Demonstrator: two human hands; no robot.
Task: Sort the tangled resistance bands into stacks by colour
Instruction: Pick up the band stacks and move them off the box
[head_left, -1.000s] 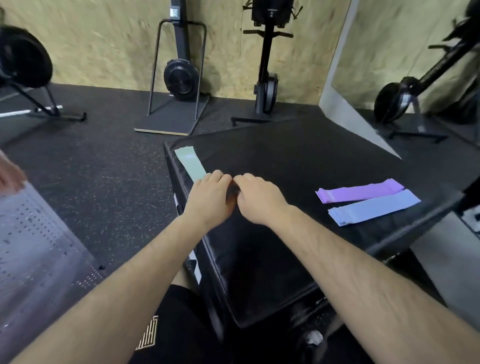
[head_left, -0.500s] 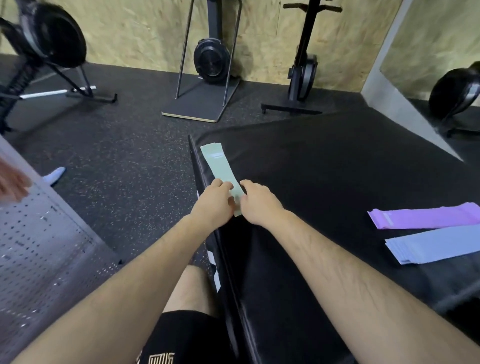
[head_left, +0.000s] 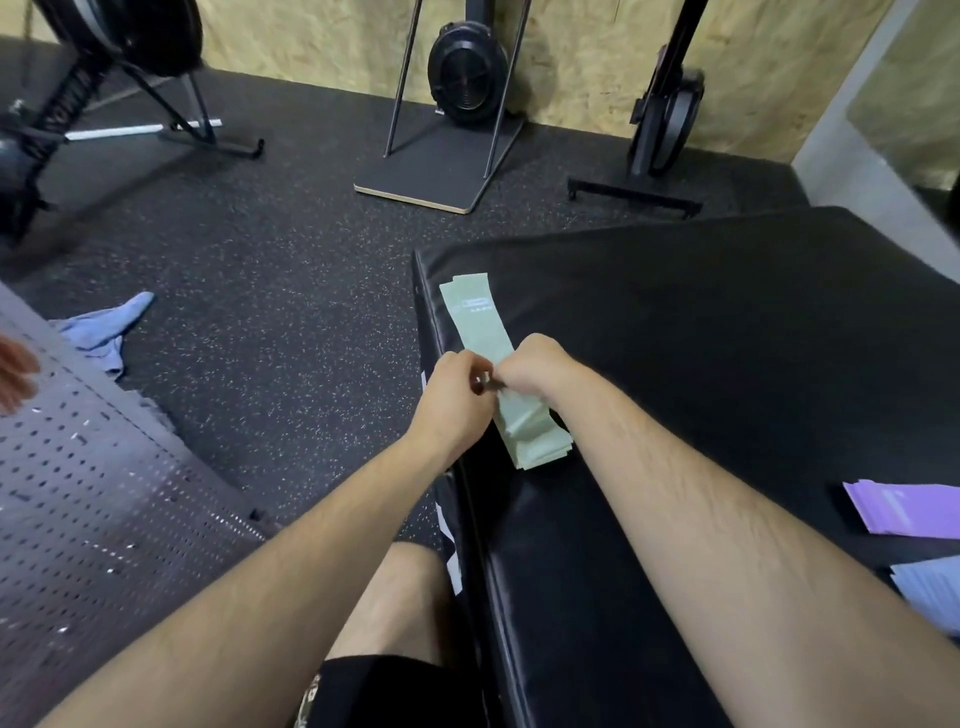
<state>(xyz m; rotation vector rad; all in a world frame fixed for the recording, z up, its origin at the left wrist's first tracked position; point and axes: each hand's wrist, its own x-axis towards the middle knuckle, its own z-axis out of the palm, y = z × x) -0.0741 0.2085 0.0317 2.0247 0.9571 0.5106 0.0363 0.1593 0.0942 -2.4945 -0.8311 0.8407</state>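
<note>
- The left hand and the right hand met knuckle to knuckle over the near-left part of a large black padded vinyl box. Both had their fingers curled inward.
- A small dark speck showed between their fingertips. Whether either hand pinched anything could not be told.
- A stack of flat pale-green rubber resistance bands lay on top of the box along its left edge, running from the far-left corner toward the person. The hands hid its middle, and its near end showed below the wrists with the layers slightly fanned.
- A stack of flat purple rubber bands lay at the right side of the box top, cut off by the frame.
- A stack of flat pale-blue rubber bands lay just nearer than the purple one, also cut off.
- Black speckled rubber flooring spread to the left of the box and beyond it.
- A crumpled light-blue cloth lay on that floor, well to the left of the box.
- A grey perforated metal panel stood nearer the person, left of the box, with a blurred hand of another person at its far edge.
- Beyond the box, a black fan-wheel exercise machine stood on a flat dark platform against a chipboard wall.
- A bare knee and black shorts sat against the box's near-left side.
</note>
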